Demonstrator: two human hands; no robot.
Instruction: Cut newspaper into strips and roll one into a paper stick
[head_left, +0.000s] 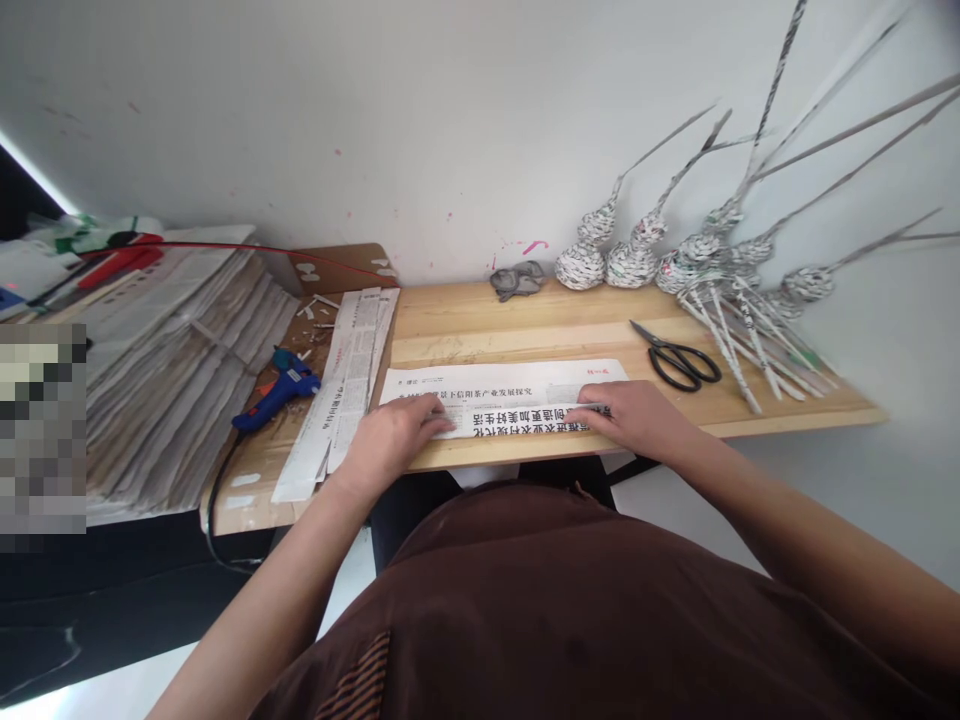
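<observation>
A newspaper sheet (495,378) lies across the wooden table near its front edge, with its near side folded over to show large dark print. My left hand (394,430) is closed at the left end of the fold, fingers curled on the paper. At the right end, my right hand (626,415) pinches the folded edge between thumb and fingers. Parts of the fold under both hands are hidden. Black-handled scissors (679,362) lie beyond my right hand. Cut newspaper strips (349,370) lie to the left of my left hand.
A blue glue gun (281,388) with a cord rests at left, beside a tall newspaper stack (217,370). Along the wall stand several woven paper gourds (630,262) with twig stems. Rolled paper sticks (739,340) and a grey cloth (517,281) are on the table (465,320).
</observation>
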